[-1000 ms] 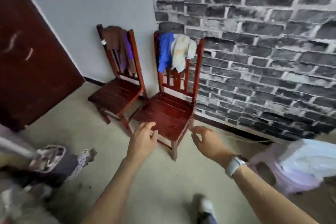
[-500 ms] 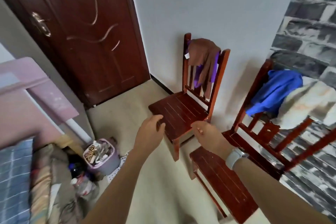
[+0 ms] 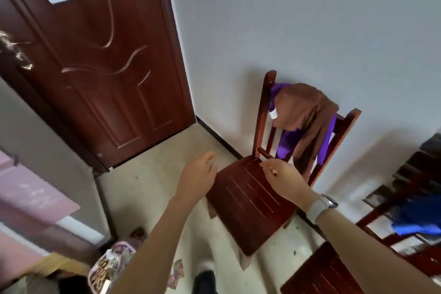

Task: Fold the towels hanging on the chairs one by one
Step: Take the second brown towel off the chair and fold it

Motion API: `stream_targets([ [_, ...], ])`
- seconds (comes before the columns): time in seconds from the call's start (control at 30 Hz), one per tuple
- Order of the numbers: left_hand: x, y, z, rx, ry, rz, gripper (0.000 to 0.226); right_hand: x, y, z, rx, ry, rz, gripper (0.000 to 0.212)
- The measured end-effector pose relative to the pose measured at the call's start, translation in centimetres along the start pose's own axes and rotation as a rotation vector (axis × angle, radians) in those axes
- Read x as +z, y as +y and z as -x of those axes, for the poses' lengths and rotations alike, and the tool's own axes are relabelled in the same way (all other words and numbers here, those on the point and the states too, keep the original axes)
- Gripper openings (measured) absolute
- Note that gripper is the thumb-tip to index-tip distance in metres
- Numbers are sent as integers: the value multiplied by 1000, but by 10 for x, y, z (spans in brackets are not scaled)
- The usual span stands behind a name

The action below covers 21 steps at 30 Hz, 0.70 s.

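Note:
A red wooden chair stands against the pale wall. Over its backrest hang a brown towel and, under it, a purple towel. My left hand hovers over the seat's left front corner, empty, fingers loosely apart. My right hand, with a watch on the wrist, is above the seat just below the hanging towels, fingers curled with nothing in them. A second red chair at the lower right carries a blue towel on its back, blurred.
A dark red door fills the upper left. A small bin full of rubbish sits on the floor at the lower left, next to a pink piece of furniture. My foot shows at the bottom.
The view has swung left from the chair with the blue towel to the chair with the brown and purple towels. Both hands have come closer to this chair.

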<state>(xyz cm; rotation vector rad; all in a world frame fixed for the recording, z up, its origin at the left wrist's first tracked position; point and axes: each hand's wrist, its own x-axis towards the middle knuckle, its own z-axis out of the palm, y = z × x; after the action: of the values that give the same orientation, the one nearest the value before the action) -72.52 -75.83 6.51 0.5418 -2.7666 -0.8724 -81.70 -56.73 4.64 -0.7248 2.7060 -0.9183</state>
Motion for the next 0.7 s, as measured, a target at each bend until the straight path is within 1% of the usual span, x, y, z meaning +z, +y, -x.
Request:
stream_targets([
  [0.17, -1, -17, -131, 143, -185, 44, 34, -11, 1, -92, 234, 181, -39, 26],
  [0.33, 21, 6, -230, 312, -267, 72, 32, -41, 18, -145, 448, 426, -60, 25],
  [0.4, 37, 24, -259, 401, -307, 89, 33, -58, 29, -160, 490, 526, -7, 26],
  [0.47, 54, 42, -283, 478, -339, 101, 33, -73, 44, -176, 503, 584, 114, 27],
  [0.53, 70, 59, -303, 542, -361, 98, 33, -86, 59, -192, 557, 554, 225, 35],
  [0.63, 93, 80, -325, 623, -406, 78, 37, -99, 82, -212, 641, 380, 389, 57],
  [0.7, 106, 92, -338, 680, -425, 52, 43, -103, 98, -224, 669, 301, 433, 58],
])
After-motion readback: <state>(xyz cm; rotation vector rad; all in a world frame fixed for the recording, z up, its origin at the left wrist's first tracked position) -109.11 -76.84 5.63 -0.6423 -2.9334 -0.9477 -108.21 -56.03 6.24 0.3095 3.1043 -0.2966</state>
